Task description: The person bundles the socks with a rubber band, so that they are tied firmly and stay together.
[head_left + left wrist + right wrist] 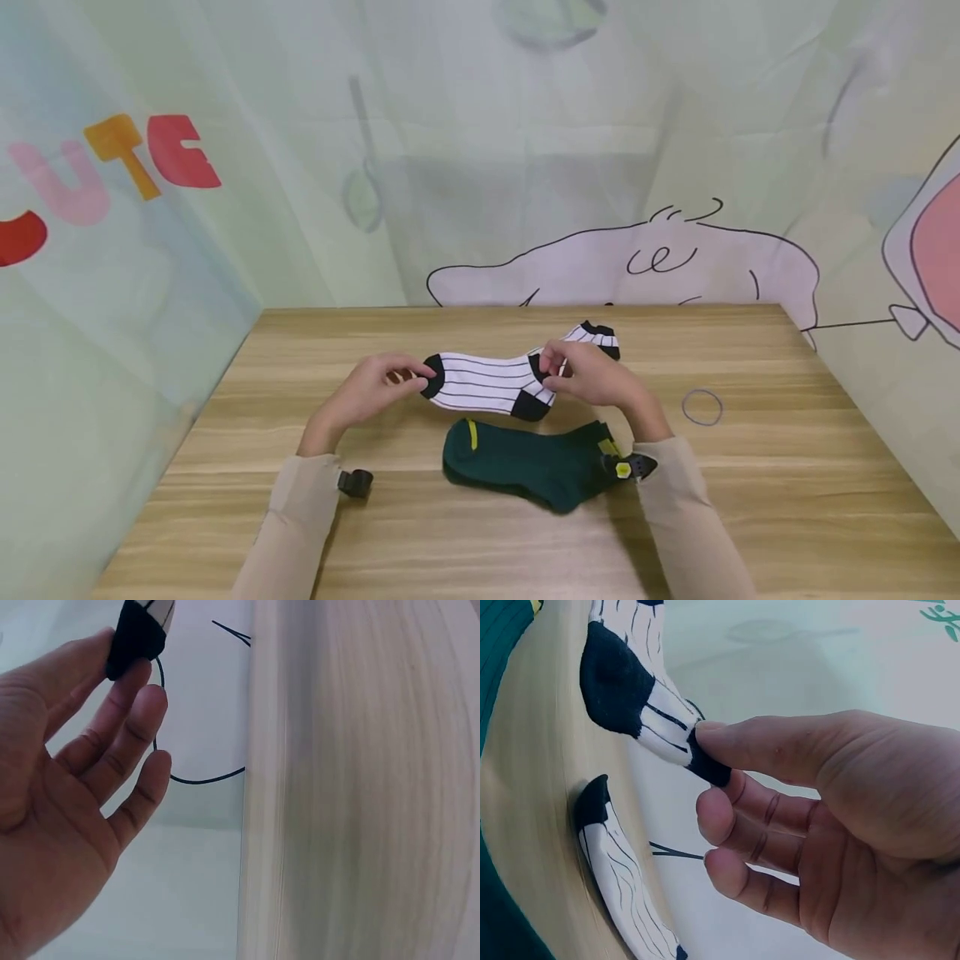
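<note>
Both hands stretch a white sock [480,382] with thin dark stripes out sideways, raised over the table. My left hand [375,387] pinches its black toe between thumb and fingertips, the other fingers loosely spread. At the opposite end, my right hand [600,375] pinches the black cuff [711,761] between thumb and index finger. The black heel [615,679] hangs toward the near side. A second striped sock [622,881] lies on the table behind the right hand, partly covered by it in the head view. Nearer to me rests a dark green sock [517,462] with yellow marks.
A thin blue ring [702,407] lies on the wooden table [787,483] right of the right hand. Behind the table's far edge hangs a printed curtain [300,183]. Dark camera mounts [356,482] are strapped at both sleeves; the right one overlaps the green sock.
</note>
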`<move>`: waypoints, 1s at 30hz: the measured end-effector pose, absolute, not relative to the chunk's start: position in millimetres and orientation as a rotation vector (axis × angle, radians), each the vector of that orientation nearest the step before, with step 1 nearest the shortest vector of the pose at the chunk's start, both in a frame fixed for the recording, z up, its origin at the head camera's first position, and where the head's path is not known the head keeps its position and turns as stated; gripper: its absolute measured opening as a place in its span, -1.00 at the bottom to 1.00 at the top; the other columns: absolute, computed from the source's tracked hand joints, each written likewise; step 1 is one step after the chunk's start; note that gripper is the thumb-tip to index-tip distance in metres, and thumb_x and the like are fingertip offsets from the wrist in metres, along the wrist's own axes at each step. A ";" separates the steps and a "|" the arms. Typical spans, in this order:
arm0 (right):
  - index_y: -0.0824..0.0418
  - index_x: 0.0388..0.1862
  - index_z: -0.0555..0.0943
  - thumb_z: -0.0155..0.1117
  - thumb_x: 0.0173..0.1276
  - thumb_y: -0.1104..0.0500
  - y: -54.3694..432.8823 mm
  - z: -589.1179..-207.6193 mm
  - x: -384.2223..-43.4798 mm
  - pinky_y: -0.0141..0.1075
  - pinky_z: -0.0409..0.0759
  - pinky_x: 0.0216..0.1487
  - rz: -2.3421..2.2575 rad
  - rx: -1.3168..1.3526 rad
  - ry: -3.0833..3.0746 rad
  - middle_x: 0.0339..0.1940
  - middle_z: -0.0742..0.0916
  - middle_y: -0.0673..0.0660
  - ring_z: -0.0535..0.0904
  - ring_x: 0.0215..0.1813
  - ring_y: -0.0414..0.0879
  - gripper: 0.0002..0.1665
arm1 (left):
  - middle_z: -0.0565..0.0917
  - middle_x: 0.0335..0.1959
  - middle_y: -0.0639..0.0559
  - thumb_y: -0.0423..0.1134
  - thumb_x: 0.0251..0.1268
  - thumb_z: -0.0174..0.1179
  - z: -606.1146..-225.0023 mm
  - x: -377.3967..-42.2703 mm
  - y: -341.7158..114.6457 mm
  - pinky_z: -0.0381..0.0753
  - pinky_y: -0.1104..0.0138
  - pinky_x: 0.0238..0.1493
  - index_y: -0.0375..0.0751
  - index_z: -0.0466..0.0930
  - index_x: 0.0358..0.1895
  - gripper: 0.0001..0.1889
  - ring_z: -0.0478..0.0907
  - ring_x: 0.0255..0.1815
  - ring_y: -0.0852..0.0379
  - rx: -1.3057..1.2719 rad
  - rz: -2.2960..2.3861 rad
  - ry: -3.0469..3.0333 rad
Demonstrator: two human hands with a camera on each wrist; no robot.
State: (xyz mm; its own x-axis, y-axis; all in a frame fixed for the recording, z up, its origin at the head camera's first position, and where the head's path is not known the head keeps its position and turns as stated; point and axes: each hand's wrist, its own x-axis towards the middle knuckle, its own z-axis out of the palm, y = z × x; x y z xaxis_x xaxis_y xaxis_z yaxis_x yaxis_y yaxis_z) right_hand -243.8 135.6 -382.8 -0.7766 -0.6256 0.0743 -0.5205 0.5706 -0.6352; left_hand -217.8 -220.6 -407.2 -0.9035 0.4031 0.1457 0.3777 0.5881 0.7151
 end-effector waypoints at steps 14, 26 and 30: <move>0.18 -0.25 0.54 0.39 0.31 0.30 155.0 -380.5 -229.6 -0.28 0.50 -0.28 -0.922 -1.026 2.601 -0.38 0.62 -0.01 0.51 -0.35 -0.17 -0.83 | 0.73 -0.22 0.13 -0.19 0.34 0.33 -405.5 -218.1 -211.9 0.53 0.24 -0.15 -0.05 0.78 -0.12 -0.87 0.59 -0.19 0.11 0.765 1.300 2.666; 0.21 -0.25 0.60 0.36 0.33 0.31 172.0 -375.5 -216.4 -0.32 0.54 -0.33 -0.892 -1.047 2.515 -0.39 0.62 -0.03 0.52 -0.38 -0.21 -0.90 | 0.75 -0.16 0.12 -0.20 0.32 0.35 -404.5 -215.6 -200.2 0.52 0.14 -0.07 -0.07 0.78 -0.10 -0.85 0.58 -0.17 0.08 0.811 1.300 2.544; 0.19 -0.30 0.61 0.36 0.32 0.34 177.0 -376.0 -214.6 -0.32 0.57 -0.30 -0.887 -1.061 2.503 -0.40 0.63 -0.06 0.54 -0.36 -0.21 -0.90 | 0.75 -0.14 0.11 -0.20 0.32 0.35 -404.0 -214.7 -195.8 0.55 0.15 -0.06 -0.08 0.77 -0.08 -0.83 0.59 -0.16 0.09 0.849 1.298 2.518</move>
State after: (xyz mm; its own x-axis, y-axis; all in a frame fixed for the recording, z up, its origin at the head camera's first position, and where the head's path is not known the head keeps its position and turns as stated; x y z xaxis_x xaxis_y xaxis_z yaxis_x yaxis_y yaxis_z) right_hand -214.6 177.0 -376.0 -0.6908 -0.7228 -0.0177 -0.5503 0.5415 -0.6356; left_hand -214.7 -195.8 -404.0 -0.8195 0.5654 0.0936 0.4042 0.4546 0.7937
